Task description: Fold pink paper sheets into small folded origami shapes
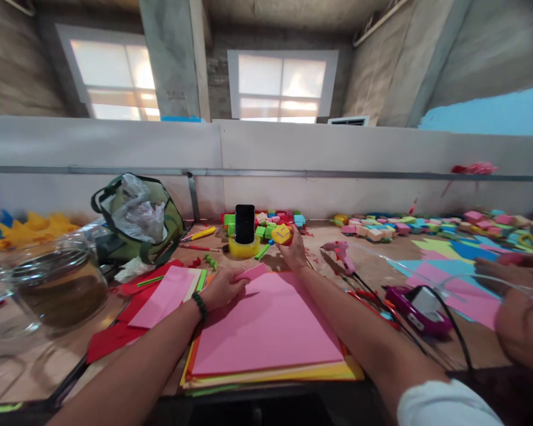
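My left hand (224,291), with a dark bead bracelet at the wrist, is closed on a small pink paper strip (252,271) above the far left part of a pink paper sheet (266,331). That sheet tops a stack of coloured paper, whose yellow and orange edges show. Farther off, my right hand (294,251) has its fingers closed around a small yellow paper piece (281,234) with faint marks on it. Behind it lies a pile of small coloured paper blocks (262,229). A phone (244,223) stands upright in a roll of yellow tape (243,248), left of my right hand.
A pink glue gun (340,253) and a purple device with cables (417,310) lie to the right, near another person's hands (510,284). On the left are a glass jar (60,290), a green bag (137,216), a yellow cutter (203,233) and red paper (115,340).
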Demonstrator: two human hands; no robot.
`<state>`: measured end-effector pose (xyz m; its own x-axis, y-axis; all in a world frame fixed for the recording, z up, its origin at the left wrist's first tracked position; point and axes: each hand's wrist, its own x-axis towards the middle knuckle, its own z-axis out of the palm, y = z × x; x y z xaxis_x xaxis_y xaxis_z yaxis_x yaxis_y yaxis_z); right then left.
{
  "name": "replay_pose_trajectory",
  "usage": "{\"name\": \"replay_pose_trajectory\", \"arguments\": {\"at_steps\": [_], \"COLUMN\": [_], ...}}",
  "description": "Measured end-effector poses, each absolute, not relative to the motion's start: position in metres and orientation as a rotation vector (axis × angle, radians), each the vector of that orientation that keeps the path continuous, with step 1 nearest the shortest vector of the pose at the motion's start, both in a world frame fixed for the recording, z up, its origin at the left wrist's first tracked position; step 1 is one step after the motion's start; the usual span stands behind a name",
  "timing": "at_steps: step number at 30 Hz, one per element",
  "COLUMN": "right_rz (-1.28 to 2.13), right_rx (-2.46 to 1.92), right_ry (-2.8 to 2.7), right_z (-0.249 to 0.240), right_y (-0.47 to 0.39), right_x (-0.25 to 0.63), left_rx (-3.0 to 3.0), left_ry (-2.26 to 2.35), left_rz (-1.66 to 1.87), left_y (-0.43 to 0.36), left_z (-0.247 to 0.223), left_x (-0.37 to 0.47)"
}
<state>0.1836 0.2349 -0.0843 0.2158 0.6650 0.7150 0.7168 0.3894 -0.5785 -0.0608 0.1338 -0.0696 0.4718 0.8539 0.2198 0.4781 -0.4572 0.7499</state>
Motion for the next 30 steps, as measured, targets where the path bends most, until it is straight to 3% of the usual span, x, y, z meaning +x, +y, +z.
{"name": "replay_pose_trajectory", "arguments": {"at_steps": [30], "right_rz": [0.146], "right_rx": [-1.697], "right_ry": [-1.443], "right_z": [-0.0866], "right_y": [0.2303], "right_x": [0.1854], "left_rx": [2.087], "left_ry": [1.108], "left_rz": [0.742], "left_y": [0.1355], "left_z": [-0.0696], "left_x": [-0.0591]}}
